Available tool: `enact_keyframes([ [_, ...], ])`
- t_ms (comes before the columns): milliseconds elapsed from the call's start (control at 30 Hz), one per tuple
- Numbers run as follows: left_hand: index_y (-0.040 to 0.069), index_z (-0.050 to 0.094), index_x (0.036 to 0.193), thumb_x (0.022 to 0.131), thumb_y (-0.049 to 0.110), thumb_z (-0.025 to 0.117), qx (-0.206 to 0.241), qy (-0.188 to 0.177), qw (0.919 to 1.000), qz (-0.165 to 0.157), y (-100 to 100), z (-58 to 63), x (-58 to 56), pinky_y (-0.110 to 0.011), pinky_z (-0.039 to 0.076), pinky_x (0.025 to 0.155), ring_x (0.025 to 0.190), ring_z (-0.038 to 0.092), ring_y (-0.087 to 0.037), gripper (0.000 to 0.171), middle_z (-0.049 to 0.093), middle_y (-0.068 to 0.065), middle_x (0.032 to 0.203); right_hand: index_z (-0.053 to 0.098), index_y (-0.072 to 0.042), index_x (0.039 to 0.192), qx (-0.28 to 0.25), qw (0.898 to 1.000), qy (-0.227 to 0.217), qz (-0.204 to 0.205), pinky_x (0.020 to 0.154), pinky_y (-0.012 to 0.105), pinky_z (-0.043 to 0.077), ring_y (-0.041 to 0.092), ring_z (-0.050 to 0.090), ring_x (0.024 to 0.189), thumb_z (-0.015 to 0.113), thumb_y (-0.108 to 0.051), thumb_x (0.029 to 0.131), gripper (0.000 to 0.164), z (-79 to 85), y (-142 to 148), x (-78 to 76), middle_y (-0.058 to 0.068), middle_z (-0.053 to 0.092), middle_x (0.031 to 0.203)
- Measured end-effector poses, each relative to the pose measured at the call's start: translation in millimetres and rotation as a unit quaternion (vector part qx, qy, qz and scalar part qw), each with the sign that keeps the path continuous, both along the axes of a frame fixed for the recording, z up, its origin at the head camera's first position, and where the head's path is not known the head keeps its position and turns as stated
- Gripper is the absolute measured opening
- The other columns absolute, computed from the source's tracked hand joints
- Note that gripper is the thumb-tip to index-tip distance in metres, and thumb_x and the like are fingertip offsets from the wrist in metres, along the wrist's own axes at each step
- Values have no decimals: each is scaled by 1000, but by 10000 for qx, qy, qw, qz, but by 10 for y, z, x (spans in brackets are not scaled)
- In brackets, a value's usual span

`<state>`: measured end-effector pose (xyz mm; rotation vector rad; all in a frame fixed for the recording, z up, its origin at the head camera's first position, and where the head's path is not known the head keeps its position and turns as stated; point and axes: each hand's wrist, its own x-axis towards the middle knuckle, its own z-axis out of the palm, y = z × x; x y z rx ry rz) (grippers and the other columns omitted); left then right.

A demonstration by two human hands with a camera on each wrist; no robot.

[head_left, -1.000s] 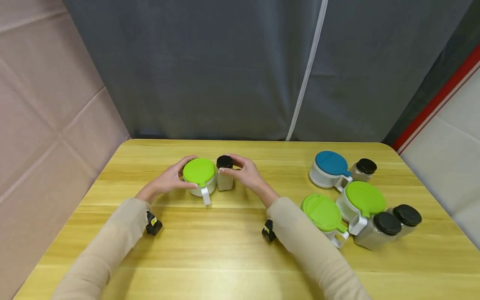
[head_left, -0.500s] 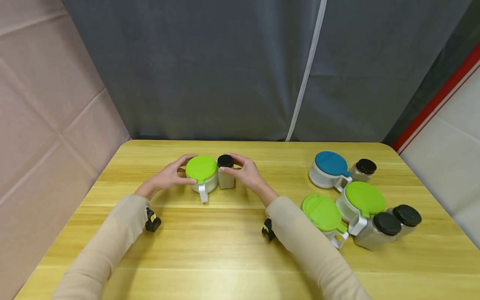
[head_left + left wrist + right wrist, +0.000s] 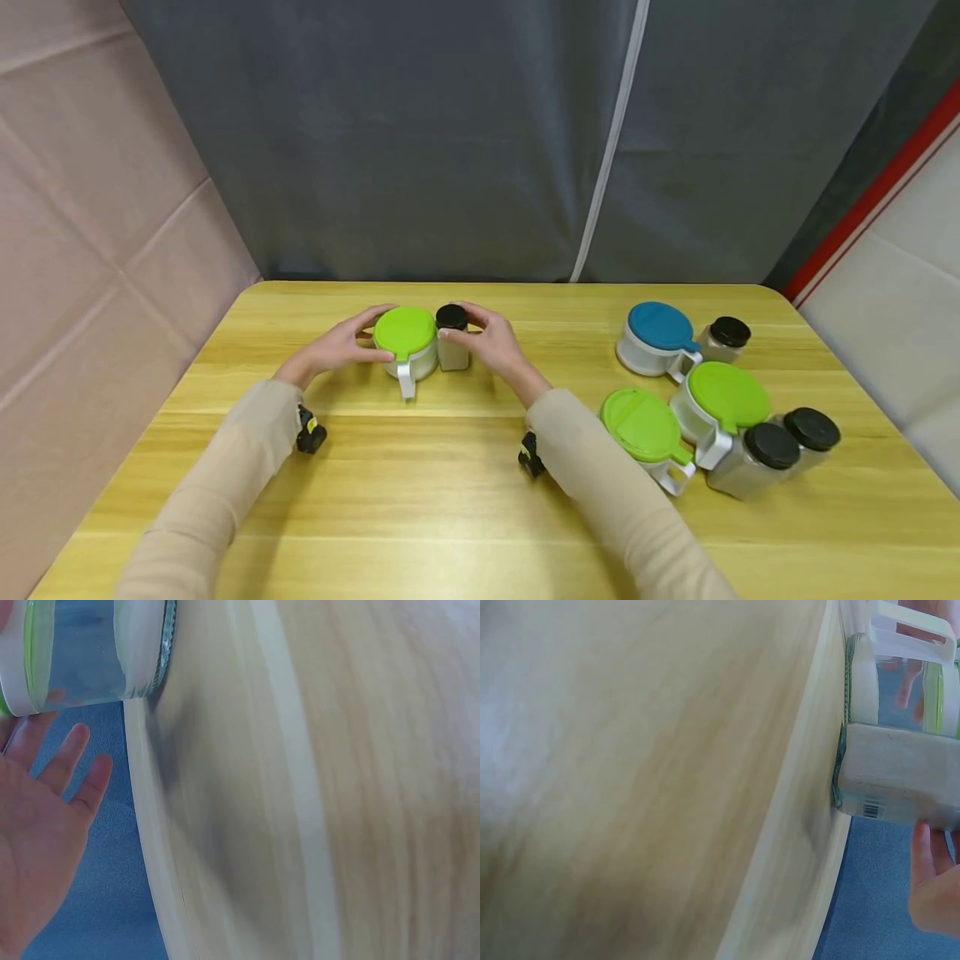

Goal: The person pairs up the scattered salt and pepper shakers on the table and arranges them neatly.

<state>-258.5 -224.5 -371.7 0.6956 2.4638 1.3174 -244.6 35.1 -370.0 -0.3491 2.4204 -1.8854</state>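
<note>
In the head view my left hand (image 3: 339, 345) holds a green-lidded glass seasoning jar (image 3: 406, 333) between thumb and fingers, its white handle facing me. The left wrist view shows the clear side of this jar (image 3: 86, 656), with several fingers spread loosely below it. Right beside it stands a square spice jar (image 3: 453, 354) with a black cap, which my right hand (image 3: 491, 340) grips near the top between thumb and fingers. Pale contents fill the spice jar (image 3: 900, 769) in the right wrist view. Both jars are upright near the far side of the table.
At the right of the wooden table (image 3: 420, 492) stand a blue-lidded jar (image 3: 658, 333), two green-lidded jars (image 3: 643, 425) and several black-capped spice jars (image 3: 750, 467), some close together. A dark grey curtain (image 3: 420, 150) hangs behind the far edge.
The green-lidded jar has shifted slightly right and away from me, its handle turning to face me more directly. The spice jar has moved slightly away too; both hands keep hold.
</note>
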Motion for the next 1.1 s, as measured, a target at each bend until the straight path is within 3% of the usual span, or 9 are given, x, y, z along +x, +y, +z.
enact_keyframes([
  [567, 17, 19, 141, 80, 20, 67, -163, 10, 9995, -285, 9, 8, -105, -51, 22, 97, 128, 16, -30, 78, 15, -7, 144, 55, -13, 121, 189, 9997, 94, -103, 84, 29, 43, 17, 47, 107, 70, -23, 77, 48, 8, -5, -60, 1, 55, 115],
  [967, 26, 5, 142, 81, 22, 65, -57, -353, 9992, -188, 16, 0, -44, -51, 20, 98, 128, 14, -32, 86, 4, -9, 146, 47, -11, 128, 368, 9992, 12, 146, 90, 31, 38, 19, 42, 115, 70, -25, 77, 57, 71, 22, -40, 3, 46, 127],
  [1100, 26, 5, 142, 82, 24, 64, -7, -284, 9995, -118, 6, 34, -22, -53, 20, 97, 127, 16, -32, 85, 9, -13, 144, 46, -11, 129, 521, 9983, 117, 249, 94, 34, 34, 18, 41, 115, 69, -27, 77, 59, 118, 70, -45, 3, 45, 128],
])
